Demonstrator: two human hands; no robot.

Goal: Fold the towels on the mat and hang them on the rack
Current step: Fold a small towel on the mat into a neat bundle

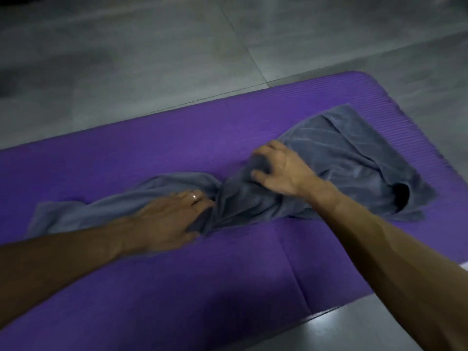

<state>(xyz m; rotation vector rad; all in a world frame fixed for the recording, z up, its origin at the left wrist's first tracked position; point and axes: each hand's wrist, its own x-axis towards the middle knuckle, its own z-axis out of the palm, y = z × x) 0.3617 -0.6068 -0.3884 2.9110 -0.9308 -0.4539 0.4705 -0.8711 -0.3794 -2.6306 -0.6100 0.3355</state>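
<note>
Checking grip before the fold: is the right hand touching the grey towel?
Touching. The head view shows the right hand gripping a bunch of the grey towel.

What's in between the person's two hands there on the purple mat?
In the head view, a bunched, twisted stretch of the grey towel lies between the left hand and right hand.

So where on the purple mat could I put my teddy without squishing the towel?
Two bare patches on the purple mat: the wide strip nearest the person, below the grey towel, and the band along the far edge, between towel and floor tiles. The middle is crowded: the bunched towel runs across it, with the left hand resting on it and the right hand gripping it.
</note>
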